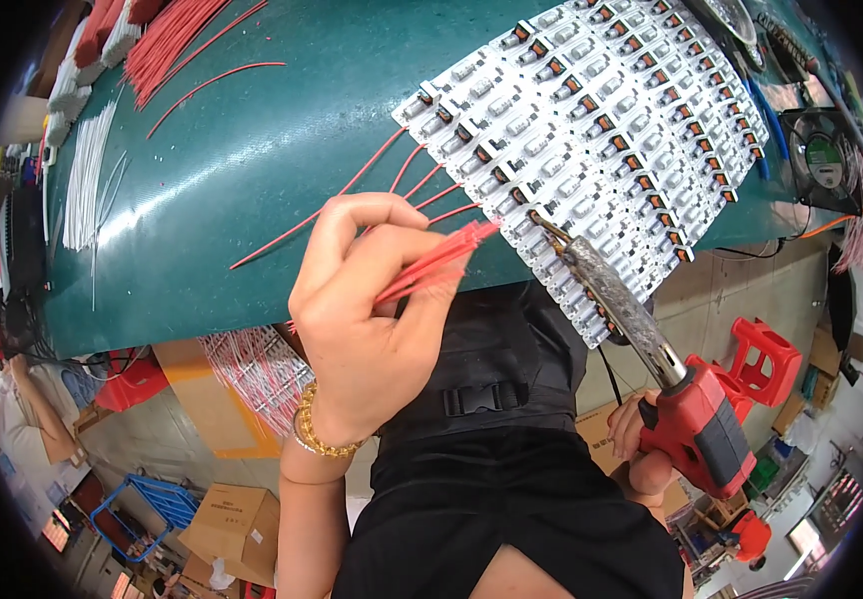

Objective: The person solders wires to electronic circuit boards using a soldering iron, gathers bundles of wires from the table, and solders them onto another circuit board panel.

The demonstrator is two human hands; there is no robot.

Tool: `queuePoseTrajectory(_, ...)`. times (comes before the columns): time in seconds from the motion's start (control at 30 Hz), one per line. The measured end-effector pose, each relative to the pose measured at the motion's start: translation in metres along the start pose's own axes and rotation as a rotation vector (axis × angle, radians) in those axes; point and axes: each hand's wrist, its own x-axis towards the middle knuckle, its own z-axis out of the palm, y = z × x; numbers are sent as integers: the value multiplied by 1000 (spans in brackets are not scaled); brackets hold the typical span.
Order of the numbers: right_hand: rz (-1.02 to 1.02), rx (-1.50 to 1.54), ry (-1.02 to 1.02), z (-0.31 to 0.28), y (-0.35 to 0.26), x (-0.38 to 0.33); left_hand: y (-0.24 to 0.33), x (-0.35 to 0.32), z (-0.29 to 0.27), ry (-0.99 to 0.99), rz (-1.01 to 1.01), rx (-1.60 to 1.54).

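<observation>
At mid-frame, the curled left hand (372,299) is pinching red wires (441,260); at lower right, the right hand (641,454) is gripping a soldering gun (696,424), slanting up-left toward the circuit board (591,130).

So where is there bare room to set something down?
Green tabletop is mostly bare between the thin white wires and the long red wire beside the left hand, and between the curved red wire and the white circuit-board panel. The panel's left edge is crowded: short red wires, a held red wire bundle, a dark metal soldering tip.
</observation>
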Motion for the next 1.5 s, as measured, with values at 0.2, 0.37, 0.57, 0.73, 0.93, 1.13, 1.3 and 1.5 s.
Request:
queuePoseTrajectory(0.2,137,428,-57,-2,-11,1,-6,-9,10,-15,6,21)
queuePoseTrajectory(0.37,72,-413,-163,-25,19,-12,-6,-11,15,7,63,132)
queuePoseTrajectory(0.57,-13,75,34,-6,12,-11,-6,-8,14,3,95,145)
queuePoseTrajectory(0.73,-27,-96,-14,-13,19,-11,-7,-11,15,11,104,153)
queuePoseTrajectory(0.93,2,-152,-65,-13,7,-6,-9,-11,16,18,111,158)
queuePoseTrajectory(1.13,-95,-184,23,-14,20,-17,-11,-9,14,40,132,129)
queuePoseTrajectory(1.3,160,182,123,-4,-4,-15,4,-10,10,-94,-43,-58)
queuePoseTrajectory(1.5,8,33,-30,-25,32,-29,-1,-14,16,-46,89,96)
